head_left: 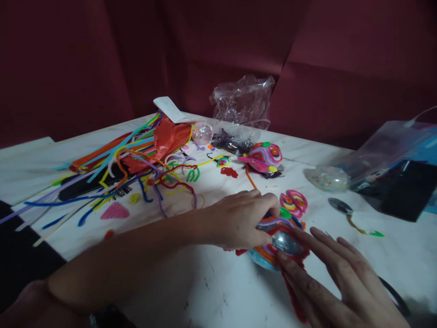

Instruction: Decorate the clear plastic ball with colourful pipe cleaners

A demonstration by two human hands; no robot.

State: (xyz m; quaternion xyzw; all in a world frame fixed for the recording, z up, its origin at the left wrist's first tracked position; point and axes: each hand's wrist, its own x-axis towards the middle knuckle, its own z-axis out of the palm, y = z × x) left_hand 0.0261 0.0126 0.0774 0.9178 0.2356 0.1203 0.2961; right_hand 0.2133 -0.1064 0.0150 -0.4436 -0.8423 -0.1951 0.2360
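Observation:
A clear plastic ball (289, 243) wrapped in bands of coloured pipe cleaners is between my hands, near the front of the table. Part of its shiny dome is uncovered, ringed in red. From the left, my left hand (244, 218) grips it, thumb at the dome's edge and fingers bent over the top. My right hand (337, 273) has its thumb and index finger on the other side of the ball, with the remaining fingers stretched out. Red pieces stick out below. Just behind lies a pink and orange pipe-cleaner coil (294, 203). The ball's underside is hidden.
Loose pipe cleaners (136, 155) with a red wrapper spread over the left. Behind are a decorated swirl ball (264, 157), a clear ball (204, 133) and a plastic bag (242, 102). At right lie a clear dome (327, 177), a tape roll (340, 206) and a black phone-like slab (409, 191).

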